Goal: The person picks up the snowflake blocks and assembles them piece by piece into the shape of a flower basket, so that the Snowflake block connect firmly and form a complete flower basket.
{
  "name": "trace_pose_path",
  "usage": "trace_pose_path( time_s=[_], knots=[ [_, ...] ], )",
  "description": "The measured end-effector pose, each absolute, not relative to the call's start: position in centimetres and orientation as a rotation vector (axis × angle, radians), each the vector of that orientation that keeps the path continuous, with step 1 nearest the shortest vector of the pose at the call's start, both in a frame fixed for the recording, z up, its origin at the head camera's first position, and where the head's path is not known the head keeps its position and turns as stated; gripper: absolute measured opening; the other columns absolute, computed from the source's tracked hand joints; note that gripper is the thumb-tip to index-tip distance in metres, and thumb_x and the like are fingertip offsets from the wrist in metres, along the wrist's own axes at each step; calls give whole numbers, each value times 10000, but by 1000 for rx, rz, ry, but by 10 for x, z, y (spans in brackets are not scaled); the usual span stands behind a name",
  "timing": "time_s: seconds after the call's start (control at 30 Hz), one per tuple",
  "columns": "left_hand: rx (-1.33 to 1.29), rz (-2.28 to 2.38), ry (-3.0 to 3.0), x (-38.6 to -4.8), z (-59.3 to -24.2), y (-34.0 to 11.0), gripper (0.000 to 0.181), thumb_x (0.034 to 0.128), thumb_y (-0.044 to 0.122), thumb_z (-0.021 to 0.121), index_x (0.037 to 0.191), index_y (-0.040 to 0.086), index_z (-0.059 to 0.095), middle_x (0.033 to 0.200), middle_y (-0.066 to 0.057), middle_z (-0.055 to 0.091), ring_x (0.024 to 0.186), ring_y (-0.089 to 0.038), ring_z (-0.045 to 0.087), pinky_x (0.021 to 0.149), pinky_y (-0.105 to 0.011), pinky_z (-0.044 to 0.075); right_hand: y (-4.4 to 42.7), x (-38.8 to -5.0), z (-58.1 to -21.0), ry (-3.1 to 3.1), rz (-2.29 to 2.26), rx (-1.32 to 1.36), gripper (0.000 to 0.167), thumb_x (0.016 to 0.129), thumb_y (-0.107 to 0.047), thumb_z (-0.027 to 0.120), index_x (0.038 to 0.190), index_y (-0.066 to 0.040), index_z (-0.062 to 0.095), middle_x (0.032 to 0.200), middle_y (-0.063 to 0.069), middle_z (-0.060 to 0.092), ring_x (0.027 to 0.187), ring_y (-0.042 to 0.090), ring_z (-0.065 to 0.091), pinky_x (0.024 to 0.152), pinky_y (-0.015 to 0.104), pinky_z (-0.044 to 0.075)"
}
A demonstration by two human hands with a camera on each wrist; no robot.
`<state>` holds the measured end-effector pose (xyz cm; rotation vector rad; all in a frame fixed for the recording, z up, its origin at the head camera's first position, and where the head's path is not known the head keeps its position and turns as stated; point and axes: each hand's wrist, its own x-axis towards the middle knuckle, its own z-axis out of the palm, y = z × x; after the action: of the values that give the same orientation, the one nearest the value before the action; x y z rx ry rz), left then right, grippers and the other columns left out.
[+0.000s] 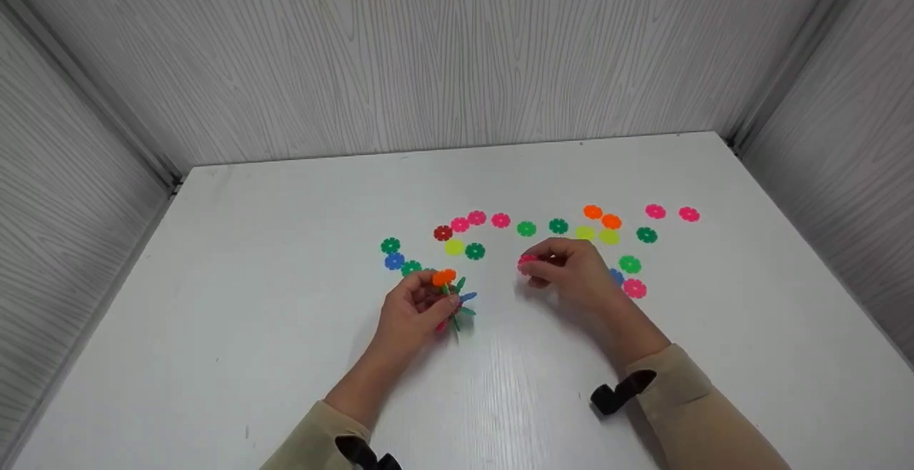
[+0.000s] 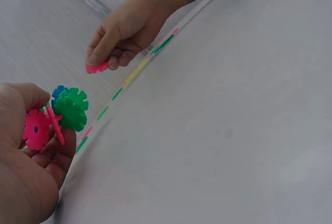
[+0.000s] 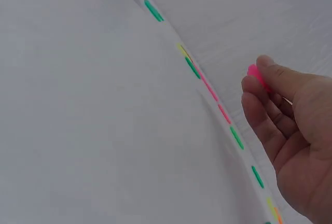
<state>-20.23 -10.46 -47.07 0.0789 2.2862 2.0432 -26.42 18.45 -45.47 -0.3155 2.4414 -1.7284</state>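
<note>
My left hand [image 1: 415,311] grips a cluster of joined notched plastic discs [image 2: 71,111]. Pink, green, blue and orange discs show in it, set at different angles; the fingers hide part of the cluster. To the right, my right hand [image 1: 571,270] pinches a single pink notched disc [image 3: 255,71] between thumb and fingertips. That disc is apart from the cluster. Both hands are over the white table [image 1: 300,241], with a gap between them.
Loose discs lie flat behind and beside the hands: a dark red disc [image 1: 443,233], a yellow disc [image 1: 454,246], an orange disc [image 1: 593,211], a blue disc [image 1: 394,261] and several others. A pale wood-grain panel [image 1: 457,56] stands behind the table, with more panels at both sides.
</note>
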Motion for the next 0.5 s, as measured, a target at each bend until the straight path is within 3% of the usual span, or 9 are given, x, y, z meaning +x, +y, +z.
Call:
trace_pose_path(
  time_s=[0.2, 0.37, 0.5],
  knots=[
    [73, 2018, 2306, -202, -470, -103, 413, 973, 179, 797, 1339, 106, 619, 1233, -60, 704, 1147, -241, 661, 983, -285, 573, 159, -252, -452, 2344, -1782, -547, 239, 1005, -170, 759, 1226, -79, 757, 1110, 148, 757, 976, 252, 763, 903, 296, 610],
    [122, 2019, 2299, -202, -471, -103, 407, 976, 194, 795, 1330, 107, 613, 1224, -60, 706, 1135, -246, 662, 972, -283, 576, 148, -246, -452, 2366, -1810, -628, 305, 992, -161, 774, 1274, -55, 729, 1084, 60, 768, 957, 239, 759, 885, 307, 618],
    [149, 2014, 2289, -201, -471, -104, 422, 978, 206, 793, 1343, 121, 601, 1232, -46, 703, 1134, -242, 664, 967, -285, 580, 142, -243, -453, 2403, -1822, -644, 268, 969, -185, 804, 1213, -96, 740, 1040, 3, 778, 918, 233, 745, 844, 302, 620]
  ],
)
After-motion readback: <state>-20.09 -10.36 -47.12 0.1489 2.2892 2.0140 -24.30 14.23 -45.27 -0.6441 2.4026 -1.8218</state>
